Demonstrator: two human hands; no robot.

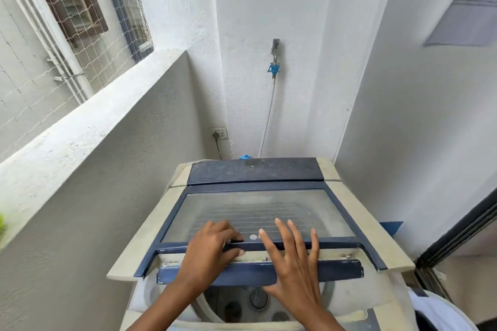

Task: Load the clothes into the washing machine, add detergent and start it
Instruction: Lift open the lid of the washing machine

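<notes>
Bright daylight comes in from the window (pixel 67 0) on the left. Walls bend at the edges. The corners look blurry.

I see a top-loading washing machine (pixel 376 226) standing in a corner. Its body is a dusty cream colour. Its lid (pixel 255 209) has a dark blue frame and a cloudy glass window. The front of the lid is lifted up a little, and a blue strip (pixel 242 274) hangs under it. Below, I can look into the drum (pixel 236 309), which has a round grey part at its bottom.
</notes>
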